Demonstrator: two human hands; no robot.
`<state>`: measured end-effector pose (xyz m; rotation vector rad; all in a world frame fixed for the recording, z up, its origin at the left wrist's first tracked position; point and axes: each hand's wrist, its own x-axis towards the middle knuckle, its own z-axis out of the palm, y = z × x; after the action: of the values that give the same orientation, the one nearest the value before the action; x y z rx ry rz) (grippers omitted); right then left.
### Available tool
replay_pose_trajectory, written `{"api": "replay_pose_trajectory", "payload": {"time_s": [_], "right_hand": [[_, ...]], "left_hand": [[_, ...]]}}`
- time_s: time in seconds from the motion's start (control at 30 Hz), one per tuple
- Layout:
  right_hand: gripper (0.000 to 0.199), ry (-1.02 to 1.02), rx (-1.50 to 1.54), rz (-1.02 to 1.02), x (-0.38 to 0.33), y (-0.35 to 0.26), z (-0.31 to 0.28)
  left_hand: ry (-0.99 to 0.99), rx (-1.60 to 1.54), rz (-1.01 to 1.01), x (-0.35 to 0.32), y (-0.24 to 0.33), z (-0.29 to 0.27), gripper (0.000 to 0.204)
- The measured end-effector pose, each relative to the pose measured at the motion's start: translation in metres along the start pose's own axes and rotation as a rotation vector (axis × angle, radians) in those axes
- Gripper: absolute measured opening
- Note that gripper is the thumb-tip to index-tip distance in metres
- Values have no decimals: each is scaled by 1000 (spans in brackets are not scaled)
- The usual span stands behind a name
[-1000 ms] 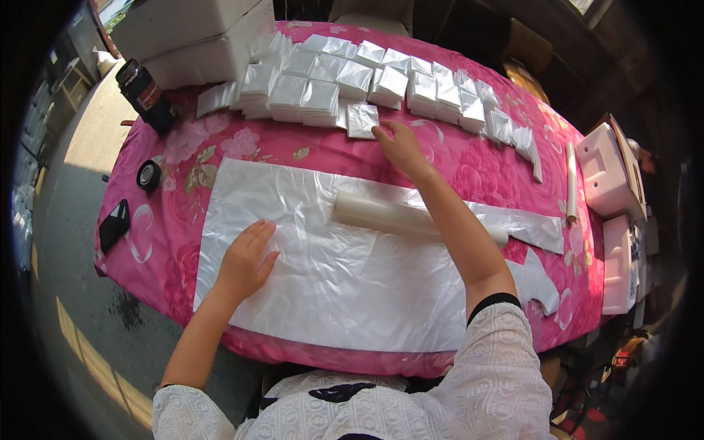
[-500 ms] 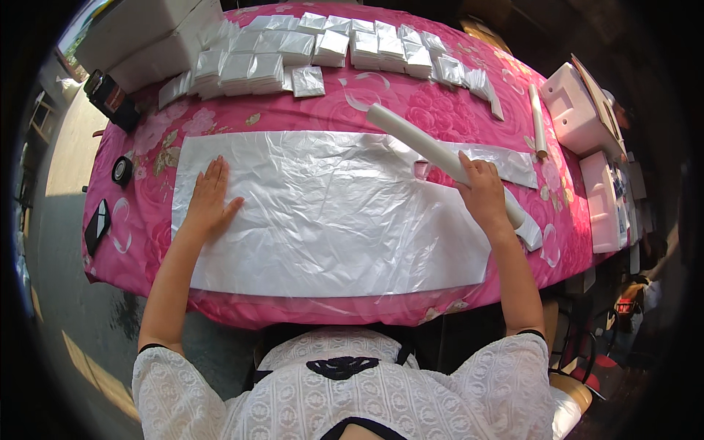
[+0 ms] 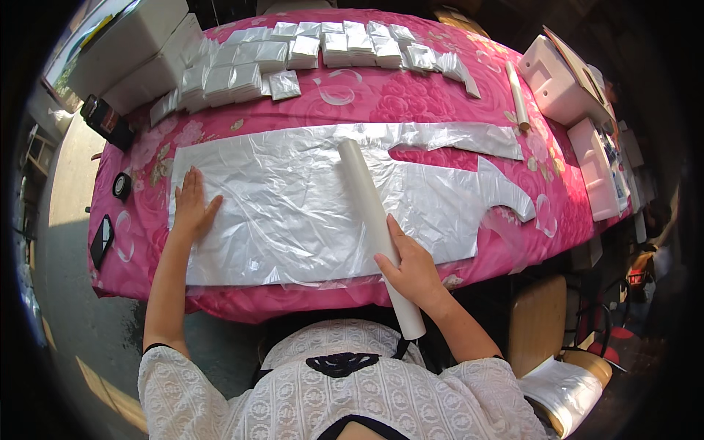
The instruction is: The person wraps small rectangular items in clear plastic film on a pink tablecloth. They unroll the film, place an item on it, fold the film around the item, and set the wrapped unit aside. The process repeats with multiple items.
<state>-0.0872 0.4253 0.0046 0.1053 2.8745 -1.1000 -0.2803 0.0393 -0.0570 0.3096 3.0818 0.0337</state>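
Observation:
A large clear plastic sheet [image 3: 293,198] lies flat across a table with a pink flowered cloth [image 3: 411,95]. My left hand [image 3: 192,204] presses flat, fingers apart, on the sheet's left end. My right hand [image 3: 411,268] grips a long white tube [image 3: 367,198] near its lower end. The tube lies slanted over the middle of the sheet, and its near end sticks out past the table's front edge. The sheet's right end has cut-out notches.
Rows of small white folded packets [image 3: 293,55] line the far side of the table. A second white tube [image 3: 517,95] lies at the far right beside white foam boxes [image 3: 561,73]. A tape roll [image 3: 121,185] and dark objects sit at the left edge. A wooden chair [image 3: 543,323] stands at lower right.
My right hand brought the white tube from the far right side down to the middle of the sheet, now pointing toward me. My left hand stayed flat on the sheet's left end.

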Motion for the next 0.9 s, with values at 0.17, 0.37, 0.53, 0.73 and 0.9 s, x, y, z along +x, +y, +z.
{"api": "replay_pose_trajectory", "payload": {"time_s": [0.17, 0.37, 0.53, 0.73, 0.9], "right_hand": [[47, 135, -280, -83, 27, -5, 5], [23, 429, -357, -302, 160, 73, -55], [33, 44, -481, -277, 215, 77, -70], [17, -171, -215, -205, 228, 68, -74], [14, -29, -222, -281, 228, 89, -89]], "left_hand": [[244, -109, 125, 10, -32, 13, 64], [312, -260, 351, 9, 22, -33, 45], [185, -228, 470, 27, 93, -28, 48], [123, -193, 456, 56, 125, -8, 60], [36, -110, 404, 64, 142, -7, 70]]}}
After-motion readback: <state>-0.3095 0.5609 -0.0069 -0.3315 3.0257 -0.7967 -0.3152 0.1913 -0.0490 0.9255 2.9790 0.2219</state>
